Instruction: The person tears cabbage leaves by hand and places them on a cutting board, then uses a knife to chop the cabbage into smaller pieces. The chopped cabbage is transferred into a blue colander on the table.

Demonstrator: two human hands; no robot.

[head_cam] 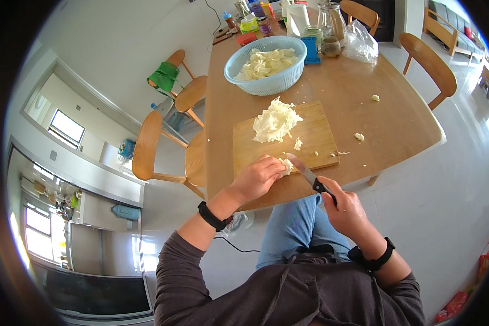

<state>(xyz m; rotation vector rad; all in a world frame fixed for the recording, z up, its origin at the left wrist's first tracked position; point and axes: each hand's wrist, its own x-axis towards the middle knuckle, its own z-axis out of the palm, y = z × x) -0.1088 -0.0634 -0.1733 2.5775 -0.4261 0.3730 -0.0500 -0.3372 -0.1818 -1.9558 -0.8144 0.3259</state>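
Observation:
My left hand holds a small pale piece of leafy vegetable, likely cabbage, at the near edge of a wooden cutting board. In my right hand is a knife with a black handle, its blade slanting up and left beside that piece. A pile of pale cut leaves lies on the board, with small scraps to its right and below. Beyond the board stands a light blue plastic basket that holds more torn or cut leaves.
On the wooden table, vegetable bits lie right of the board. Behind the basket are jars, a glass pitcher, a blue plastic object and a clear plastic bag. Wooden chairs flank the table.

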